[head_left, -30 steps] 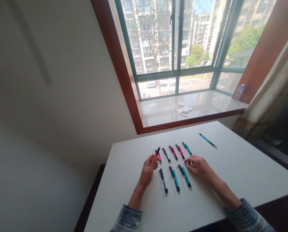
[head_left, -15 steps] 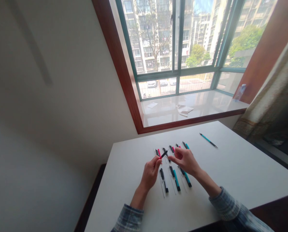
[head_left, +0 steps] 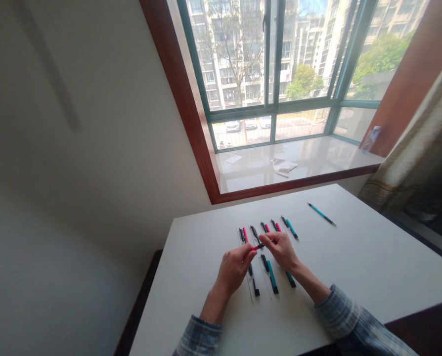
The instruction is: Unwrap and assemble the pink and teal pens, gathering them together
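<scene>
Filling the left of the scene, a pale wall adjoins a green-framed window with reddish-brown trim. A white table occupies the near part, beyond which a beige curtain hangs at far right. The glossy windowsill runs behind the table. Two plaid sleeves enter from the near edge. The left hand is closed, with thumb and fingers pinched on the pink end of a pink-and-black pen piece. The right hand has its fingers curled in and drawn together beside the piece's black end; whether they grip it cannot be told. The piece lies between the two hands, above the rows on the table. On the sill are a white cloth, a clear bottle at right and a flat white sheet at left. A turquoise-and-black pen lies apart at far right. Pen parts form two rows: pink, black and turquoise in the far row, black and turquoise in the near row, partly covered by the hands. Thin pale rods lie beside some of them.
</scene>
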A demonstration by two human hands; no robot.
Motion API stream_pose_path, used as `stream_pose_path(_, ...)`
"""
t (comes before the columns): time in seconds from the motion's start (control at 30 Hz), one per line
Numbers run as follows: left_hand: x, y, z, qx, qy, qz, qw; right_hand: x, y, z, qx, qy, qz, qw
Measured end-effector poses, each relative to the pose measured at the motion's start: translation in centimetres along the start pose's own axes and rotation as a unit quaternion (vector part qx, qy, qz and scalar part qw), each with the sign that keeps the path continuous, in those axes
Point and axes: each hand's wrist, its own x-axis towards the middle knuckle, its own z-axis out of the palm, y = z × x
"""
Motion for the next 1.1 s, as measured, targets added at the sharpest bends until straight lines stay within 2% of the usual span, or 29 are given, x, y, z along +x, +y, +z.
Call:
stream_pose_path(0.33,0.14,-0.01,0.10,-0.026,-0.012,-0.007,1.000,-0.01,-0.06,0.10,-0.009,0.016,-0.004,1.000)
stream_pose_path(0.83,0.15,0.19,0.09,-0.085,-0.051,-0.025,0.995,-0.05,0.11,0.09,0.012,-0.003,-0.013,1.000)
stream_pose_path(1.1,0.18,0.04,0.05,-0.084,-0.042,-0.026,0.995,-0.17,-0.35,-0.46,0.026,-0.006,-0.016,1.000)
